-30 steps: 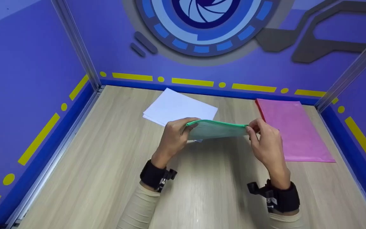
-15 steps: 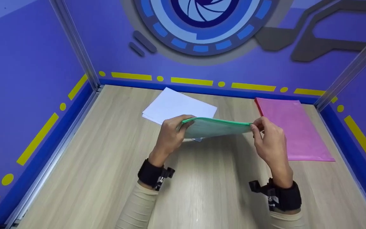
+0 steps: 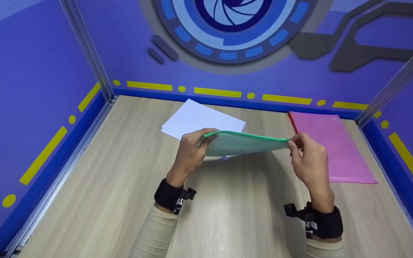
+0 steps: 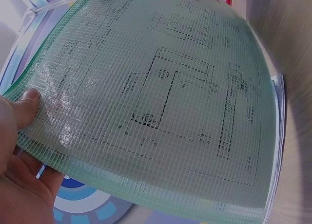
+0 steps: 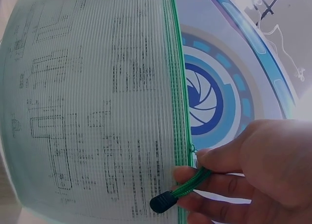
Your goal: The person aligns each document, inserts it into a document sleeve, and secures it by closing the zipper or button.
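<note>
A translucent green mesh zipper pouch [image 3: 246,145] is held above the table, its green zipper edge upward. Dashed diagrams and small print show through its mesh in both wrist views. My left hand [image 3: 191,150] grips the pouch's left corner, the thumb on the near face and fingers behind. At the other end of the edge, my right hand [image 3: 310,157] pinches the zipper pull [image 5: 192,182], a green cord with a black tip. The right wrist view shows the zipper's teeth running up from the pull. The pouch's far face is hidden in the head view.
White paper sheets [image 3: 206,116] lie on the wooden table [image 3: 228,215] behind the pouch, partly covered by it. A pink pouch [image 3: 339,150] with a red edge lies flat at the right. Blue-purple panels [image 3: 41,107] enclose the table at the back and sides.
My right hand has moved a little to the right with the zipper pull, while my left hand has shifted slightly left. More of the pouch's zipper edge shows between them.
</note>
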The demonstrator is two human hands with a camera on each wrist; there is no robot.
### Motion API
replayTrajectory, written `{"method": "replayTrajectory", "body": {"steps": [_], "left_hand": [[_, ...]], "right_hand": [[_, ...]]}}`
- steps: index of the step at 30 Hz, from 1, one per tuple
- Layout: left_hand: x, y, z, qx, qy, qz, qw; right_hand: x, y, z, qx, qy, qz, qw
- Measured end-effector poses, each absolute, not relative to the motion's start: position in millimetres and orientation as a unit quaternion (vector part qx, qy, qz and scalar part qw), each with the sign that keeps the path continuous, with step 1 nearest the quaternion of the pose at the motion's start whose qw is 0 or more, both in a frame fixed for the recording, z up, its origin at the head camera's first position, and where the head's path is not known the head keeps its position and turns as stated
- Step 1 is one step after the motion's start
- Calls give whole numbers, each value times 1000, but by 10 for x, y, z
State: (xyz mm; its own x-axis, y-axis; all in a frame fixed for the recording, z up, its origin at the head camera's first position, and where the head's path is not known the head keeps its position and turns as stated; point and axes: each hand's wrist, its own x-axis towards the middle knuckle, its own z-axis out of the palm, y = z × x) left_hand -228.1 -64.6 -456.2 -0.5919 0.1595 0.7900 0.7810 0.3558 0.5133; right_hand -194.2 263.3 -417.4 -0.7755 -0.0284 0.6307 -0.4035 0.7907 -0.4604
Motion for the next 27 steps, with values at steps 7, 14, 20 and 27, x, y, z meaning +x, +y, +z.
{"method": "replayTrajectory", "body": {"steps": [7,14,20,27], "left_hand": [[-2294,-658,-4573,-310,-757,-475,323],[-2297,-668,-4581,-306,-757,-480,321],[-2296,-673,-4586,-307,-757,-479,320],[-2306,-674,-4594,-304,-762,-475,319]], "right_hand": [[-1927,2653,-4166,109,-897,302,303],[-1922,2689,-4173,103,-896,308,303],[-1927,2719,-4181,104,-895,307,306],[-1937,2723,-4186,113,-892,306,314]]}}
